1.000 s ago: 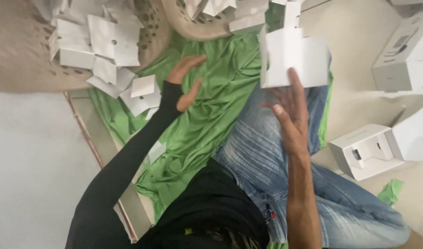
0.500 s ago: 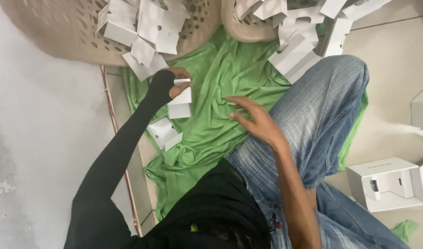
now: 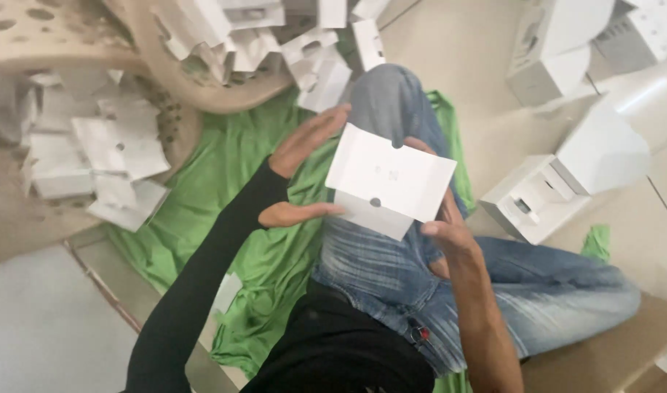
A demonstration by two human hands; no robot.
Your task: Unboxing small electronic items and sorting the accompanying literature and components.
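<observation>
While both hands grip it, the white folded card box [image 3: 390,178] sits above the jeans-clad knee [image 3: 391,109]; left hand [image 3: 304,171] clasps its left edge, right hand [image 3: 442,218] its lower right corner; green cloth [image 3: 231,189] beneath.

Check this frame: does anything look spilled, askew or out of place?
Yes. White folded card pieces spill over the rim of the tan perforated basket onto the green cloth. Both hands, left hand and right hand, hold one white card box, tilted, its flap open.
</observation>
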